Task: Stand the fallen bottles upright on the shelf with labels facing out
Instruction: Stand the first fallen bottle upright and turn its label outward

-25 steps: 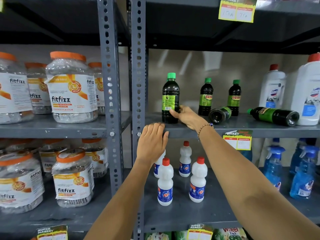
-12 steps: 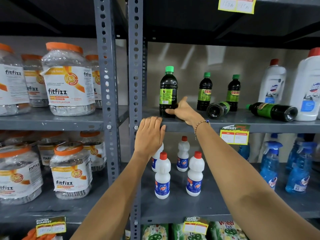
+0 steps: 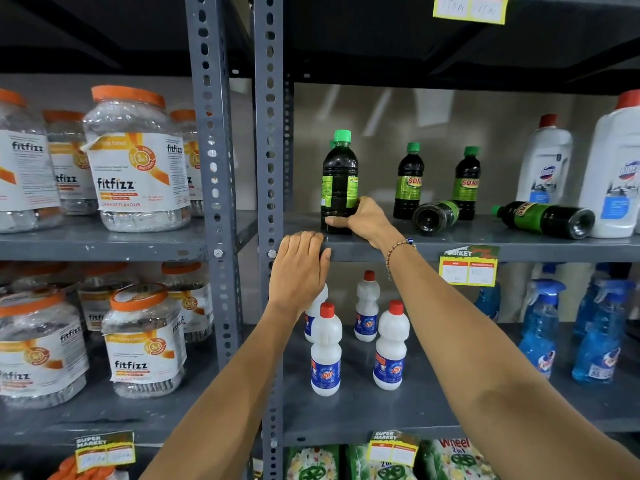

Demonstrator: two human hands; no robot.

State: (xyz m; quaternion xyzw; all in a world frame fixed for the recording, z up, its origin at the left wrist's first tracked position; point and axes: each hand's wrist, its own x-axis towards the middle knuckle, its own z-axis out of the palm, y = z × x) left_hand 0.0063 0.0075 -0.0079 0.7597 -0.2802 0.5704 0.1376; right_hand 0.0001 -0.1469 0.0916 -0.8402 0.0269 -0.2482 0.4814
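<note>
Front dark bottle is standing upright at the left end of the shelf, long axis vertical, green cap up, label seam facing out rather than the brand face. Right hand is wrapping its base from the right, fingers closed around it. Left hand is resting flat on the shelf lip just below, fingers together, holding nothing. Two fallen bottles are lying to the right: one base toward camera, other cap pointing left.
</note>
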